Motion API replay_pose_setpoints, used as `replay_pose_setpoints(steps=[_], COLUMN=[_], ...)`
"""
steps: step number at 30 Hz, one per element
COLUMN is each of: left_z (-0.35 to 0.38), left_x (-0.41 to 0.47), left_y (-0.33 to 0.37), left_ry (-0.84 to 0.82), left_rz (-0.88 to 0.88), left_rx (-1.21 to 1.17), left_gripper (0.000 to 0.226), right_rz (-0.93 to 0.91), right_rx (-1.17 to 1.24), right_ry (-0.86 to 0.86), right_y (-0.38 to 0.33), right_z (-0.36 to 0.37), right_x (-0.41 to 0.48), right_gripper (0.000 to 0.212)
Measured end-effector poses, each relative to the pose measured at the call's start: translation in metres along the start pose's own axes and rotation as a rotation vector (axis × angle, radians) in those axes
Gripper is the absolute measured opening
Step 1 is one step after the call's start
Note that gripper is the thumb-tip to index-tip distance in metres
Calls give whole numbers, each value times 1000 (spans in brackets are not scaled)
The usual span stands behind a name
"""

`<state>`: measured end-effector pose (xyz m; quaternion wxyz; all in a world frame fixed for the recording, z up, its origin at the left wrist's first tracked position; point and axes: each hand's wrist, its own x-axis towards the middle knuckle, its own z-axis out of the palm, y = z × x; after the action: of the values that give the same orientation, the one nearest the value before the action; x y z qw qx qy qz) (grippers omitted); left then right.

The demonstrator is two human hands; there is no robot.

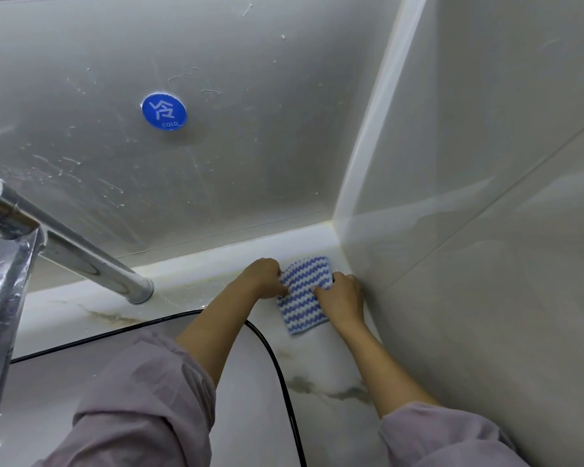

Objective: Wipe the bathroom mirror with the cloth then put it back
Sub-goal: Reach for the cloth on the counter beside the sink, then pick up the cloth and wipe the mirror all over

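A folded cloth (pixel 303 293) with blue and white zigzag stripes lies flat on the marble counter (pixel 321 369), in the far right corner against the wall. My left hand (pixel 263 278) grips its left edge with the fingers curled on the fabric. My right hand (pixel 342 296) presses on its right side, fingers over the edge, next to the side wall. Both forearms reach out from rolled-up mauve sleeves. The mirror is not in view.
A chrome tap (pixel 64 246) rises from the counter at left, its spout over the basin (pixel 48 392), whose dark rim curves under my left arm. A round blue "COLD" sticker (pixel 164 111) sits on the smeared back wall. The tiled side wall (pixel 486 230) closes off the right.
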<state>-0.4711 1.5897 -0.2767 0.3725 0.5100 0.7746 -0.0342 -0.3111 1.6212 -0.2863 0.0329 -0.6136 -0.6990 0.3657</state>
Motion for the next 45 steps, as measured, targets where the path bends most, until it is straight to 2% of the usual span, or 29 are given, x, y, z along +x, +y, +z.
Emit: replay_pose_setpoints(steps=[4,6,11,14,18,22,25,28,37,45], left_z=[0,-3,-9,-12,-22,-33,-41,-49,-51,-32], left_x=[-1,-2,-14,-29,-51,-80,-106,-135,-222,-285], left_y=[-1,-1,0,7,12,17,20,21,24,4], left_ry=[7,24,161,184,215,227,244,303,406,542], left_rz=[-2,0,17,27,61,93,134,174,317,266], left_rx=[-42,-122,-473,-697,-980,-1153,-1297,-1354,-1391,-1422], left_gripper=[25,24,17,15,20,34,28,20,21,29], right_rz=[-44,-88,-115,-115,-68,-40,-47,-45,-107,-63], right_rx=[-16,55,263,365,606,757,891,1003,1103,1224], right_ry=[23,35,47,45,-37,-122,-168,-224,-345,-707], right_y=[1,2,2,-2,-11,-29,-44,-58,-82,-87], right_z=[-1,-4,-15,-23,-41,-61,-77,-92,-111,-104], right_x=[-1,-3,-11,-15,-24,-39,-57,-77,-138,-196], right_gripper=[28,19,14,11,5,11,8,15,31,45])
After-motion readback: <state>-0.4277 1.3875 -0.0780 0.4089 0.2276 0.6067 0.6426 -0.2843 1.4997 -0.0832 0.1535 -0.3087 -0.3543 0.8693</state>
